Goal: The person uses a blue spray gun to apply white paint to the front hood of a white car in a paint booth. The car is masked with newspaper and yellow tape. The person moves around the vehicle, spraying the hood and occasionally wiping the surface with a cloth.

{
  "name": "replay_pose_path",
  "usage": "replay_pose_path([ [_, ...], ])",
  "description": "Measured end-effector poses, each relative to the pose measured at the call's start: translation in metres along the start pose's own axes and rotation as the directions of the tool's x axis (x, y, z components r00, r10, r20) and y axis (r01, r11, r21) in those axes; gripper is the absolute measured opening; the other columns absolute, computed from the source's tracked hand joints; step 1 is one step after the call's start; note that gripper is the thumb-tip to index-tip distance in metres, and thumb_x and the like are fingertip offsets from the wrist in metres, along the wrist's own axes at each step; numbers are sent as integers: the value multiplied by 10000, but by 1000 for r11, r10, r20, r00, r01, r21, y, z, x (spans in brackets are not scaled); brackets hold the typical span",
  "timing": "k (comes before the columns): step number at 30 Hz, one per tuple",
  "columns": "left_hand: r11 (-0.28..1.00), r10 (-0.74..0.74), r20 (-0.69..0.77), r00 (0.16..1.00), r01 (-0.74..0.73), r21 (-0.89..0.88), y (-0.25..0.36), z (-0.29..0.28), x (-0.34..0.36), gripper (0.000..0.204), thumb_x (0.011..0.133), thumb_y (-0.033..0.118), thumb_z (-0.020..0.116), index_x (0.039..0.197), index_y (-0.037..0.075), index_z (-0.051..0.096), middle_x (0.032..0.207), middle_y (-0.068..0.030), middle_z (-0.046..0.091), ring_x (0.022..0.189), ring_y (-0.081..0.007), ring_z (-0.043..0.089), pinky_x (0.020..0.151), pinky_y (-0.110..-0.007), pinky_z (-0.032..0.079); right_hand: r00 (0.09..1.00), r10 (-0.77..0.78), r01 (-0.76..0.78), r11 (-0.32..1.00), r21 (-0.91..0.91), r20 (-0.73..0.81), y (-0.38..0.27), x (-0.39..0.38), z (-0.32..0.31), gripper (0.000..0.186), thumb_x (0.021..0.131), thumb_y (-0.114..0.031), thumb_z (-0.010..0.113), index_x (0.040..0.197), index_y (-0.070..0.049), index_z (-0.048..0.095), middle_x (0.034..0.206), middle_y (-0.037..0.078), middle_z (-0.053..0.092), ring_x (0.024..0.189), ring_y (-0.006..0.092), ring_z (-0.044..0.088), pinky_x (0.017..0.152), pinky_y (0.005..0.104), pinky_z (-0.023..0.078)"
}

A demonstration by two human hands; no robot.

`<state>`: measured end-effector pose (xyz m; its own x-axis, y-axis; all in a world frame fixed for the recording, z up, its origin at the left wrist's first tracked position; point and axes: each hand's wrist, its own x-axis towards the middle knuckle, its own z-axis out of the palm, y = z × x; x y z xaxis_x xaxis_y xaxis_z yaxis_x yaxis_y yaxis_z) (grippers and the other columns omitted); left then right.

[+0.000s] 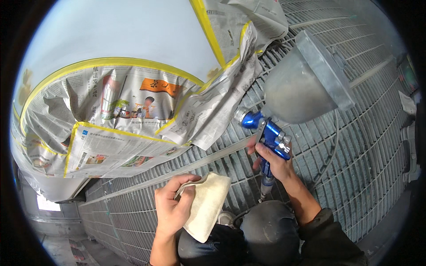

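Observation:
My left hand [171,206] is closed on a folded cream cloth [208,206], pinched between thumb and fingers above my left knee. Wrapped round the grip of a blue spray gun [276,138] is my right hand [279,166], in front of my right knee. A large, cloudy grey cup [298,86] sits on top of the gun and leans to the far right. The gun's silver nozzle [242,116] faces left, toward newspaper masking [191,117] on a pale vehicle panel [133,37]. An air fitting [266,188] hangs below the grip.
Yellow tape [208,33] edges the newspaper around the panel. Slatted metal grating [146,201] forms the floor. A thin hose [336,146] curves over it on the right. My bent knees [270,232] are close below both hands. Dark objects [412,150] stand at the right rim.

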<state>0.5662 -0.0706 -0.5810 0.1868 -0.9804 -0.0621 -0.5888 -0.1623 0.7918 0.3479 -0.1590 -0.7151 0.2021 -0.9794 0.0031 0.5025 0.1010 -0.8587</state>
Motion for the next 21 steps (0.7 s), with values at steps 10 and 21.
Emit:
replay_pose_path([
  [10, 1000, 22, -12, 1000, -22, -7, -1, -1, 1, 198, 834, -13, 583, 1000, -23, 691, 846, -79, 727, 719, -74, 623, 669, -214, 479, 936, -97, 87, 995, -47, -338, -12, 1, -21, 220, 935, -154, 623, 1087, 6, 638, 1016, 120, 670, 867, 171, 650, 541, 291, 560],
  [21, 979, 113, 316, 942, -160, 127, 7, 7, 11, 169, 730, 74, 729, 888, 15, 719, 806, -96, 678, 699, -194, 667, 630, -298, 529, 993, 87, -78, 990, 119, -76, -17, -21, -17, 188, 962, -153, 573, 1106, -38, 608, 1035, 73, 640, 918, 156, 627, 572, 284, 558],
])
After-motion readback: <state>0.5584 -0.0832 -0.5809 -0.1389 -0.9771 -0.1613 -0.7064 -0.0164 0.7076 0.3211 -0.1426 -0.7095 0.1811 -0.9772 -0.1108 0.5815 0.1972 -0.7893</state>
